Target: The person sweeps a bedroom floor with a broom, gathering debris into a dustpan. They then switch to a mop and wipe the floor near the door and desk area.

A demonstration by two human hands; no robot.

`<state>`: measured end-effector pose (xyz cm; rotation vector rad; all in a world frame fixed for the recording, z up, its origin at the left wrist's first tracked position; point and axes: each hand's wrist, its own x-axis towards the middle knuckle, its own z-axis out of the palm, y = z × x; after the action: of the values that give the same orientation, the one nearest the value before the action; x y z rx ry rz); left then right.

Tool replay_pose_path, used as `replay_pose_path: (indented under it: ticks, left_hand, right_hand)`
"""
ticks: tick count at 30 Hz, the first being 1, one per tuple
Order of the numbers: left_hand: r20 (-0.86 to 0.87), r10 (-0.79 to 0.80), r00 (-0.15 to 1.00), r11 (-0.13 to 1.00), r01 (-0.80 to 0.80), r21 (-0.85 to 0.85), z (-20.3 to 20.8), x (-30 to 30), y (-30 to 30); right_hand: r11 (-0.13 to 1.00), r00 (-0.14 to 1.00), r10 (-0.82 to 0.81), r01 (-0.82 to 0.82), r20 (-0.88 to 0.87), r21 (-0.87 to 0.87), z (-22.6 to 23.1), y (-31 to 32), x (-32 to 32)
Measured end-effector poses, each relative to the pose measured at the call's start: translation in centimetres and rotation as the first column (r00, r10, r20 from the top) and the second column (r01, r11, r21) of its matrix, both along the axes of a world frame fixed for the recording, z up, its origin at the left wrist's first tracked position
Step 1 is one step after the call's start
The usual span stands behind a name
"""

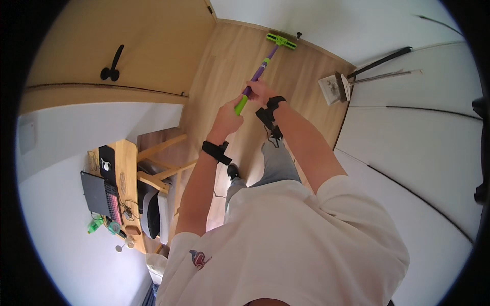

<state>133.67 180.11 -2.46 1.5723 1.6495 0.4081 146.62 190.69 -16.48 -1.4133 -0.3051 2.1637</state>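
Both my hands are wrapped round the handle of a flat mop (260,71) with a purple pole and green grip. My left hand (228,118) holds the green grip at the near end. Farther up, on the purple part, my right hand (261,93) is closed round the pole. The pole slants away and to the right to a green mop head (281,41), which lies on the wooden floor close to the far wall. Black straps with small devices circle both my wrists. The undersides of my fingers are partly hidden.
A brown door (122,46) with a black handle is at the far left. Against the right-hand cabinets (413,132) stand a broom and dustpan (337,88). A black door stop (299,35) is near the mop head. At left, a wooden desk (126,168) bears a laptop (97,194), beside a chair (158,211).
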Motion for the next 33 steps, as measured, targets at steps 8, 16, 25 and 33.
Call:
replay_pose_path:
  ticks: [8,16,25,33]
  left_hand:
    - [0.059,-0.112,0.992,0.991,0.116,-0.061,-1.5,-4.1,-11.2]
    - [0.12,-0.28,0.953,0.956,0.287,-0.052,0.5,-9.6,-22.0]
    - [0.66,0.051,0.75,0.815,0.35,-0.461,-2.7,-11.5,-27.1]
    - [0.52,0.212,0.827,0.795,0.164,-0.584,-6.8,-7.2,-29.9]
  right_hand:
    - [0.998,0.992,0.064,-0.066,0.112,0.012,2.9,-14.1,-4.5]
    - [1.0,0.988,-0.022,0.021,0.154,0.007,2.2,-26.4,-9.2]
    - [0.999,0.989,-0.05,0.047,0.14,0.026,6.7,-38.7,-6.7]
    - [0.991,0.984,-0.042,0.019,0.171,0.131,10.2,-47.3,-6.7]
